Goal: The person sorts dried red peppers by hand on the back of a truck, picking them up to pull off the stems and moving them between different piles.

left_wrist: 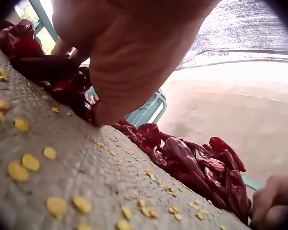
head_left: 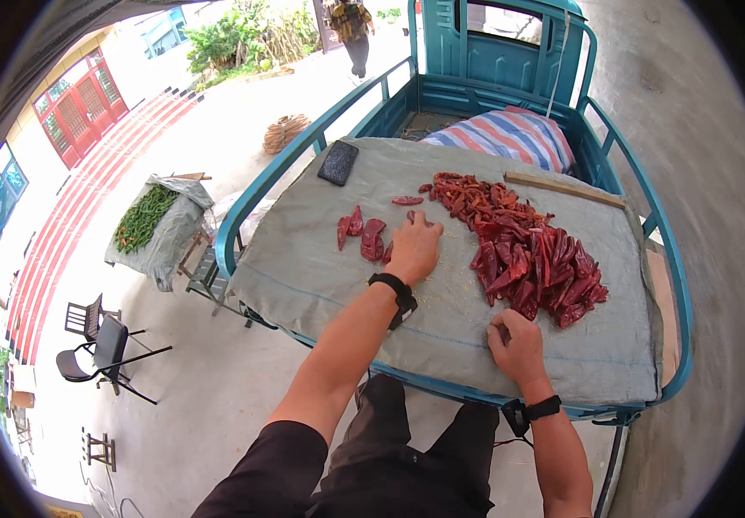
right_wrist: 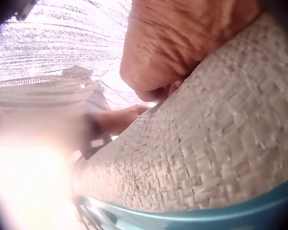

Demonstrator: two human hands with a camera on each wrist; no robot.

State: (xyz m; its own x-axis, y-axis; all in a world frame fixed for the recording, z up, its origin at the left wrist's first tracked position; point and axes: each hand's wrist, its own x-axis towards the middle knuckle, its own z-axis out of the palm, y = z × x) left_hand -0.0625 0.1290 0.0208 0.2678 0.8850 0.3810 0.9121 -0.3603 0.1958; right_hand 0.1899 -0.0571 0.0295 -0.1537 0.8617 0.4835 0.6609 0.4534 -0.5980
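My left hand [head_left: 416, 248] reaches over the grey woven sheet [head_left: 321, 250], its fingers curled down round a dried red chili [head_left: 411, 216]. In the left wrist view the back of that hand hides most of its grip, with dark red chilies [left_wrist: 43, 67] close under it. A few more loose chilies [head_left: 372, 240] lie just to its left. My right hand [head_left: 517, 345] rests on the sheet near the front edge, fingers curled in, below a heap of whole dried chilies [head_left: 536, 272]. Nothing shows in it; the right wrist view has only the sheet round it.
Behind the heap lies a pile of smaller, orange-red chili pieces [head_left: 476, 198]. Yellow seeds [left_wrist: 31, 162] are scattered over the sheet. A dark phone-like slab [head_left: 338, 163] lies far left, a wooden strip [head_left: 562, 188] far right. Teal cart rails [head_left: 243, 203] border the sheet. A person [head_left: 351, 34] stands beyond.
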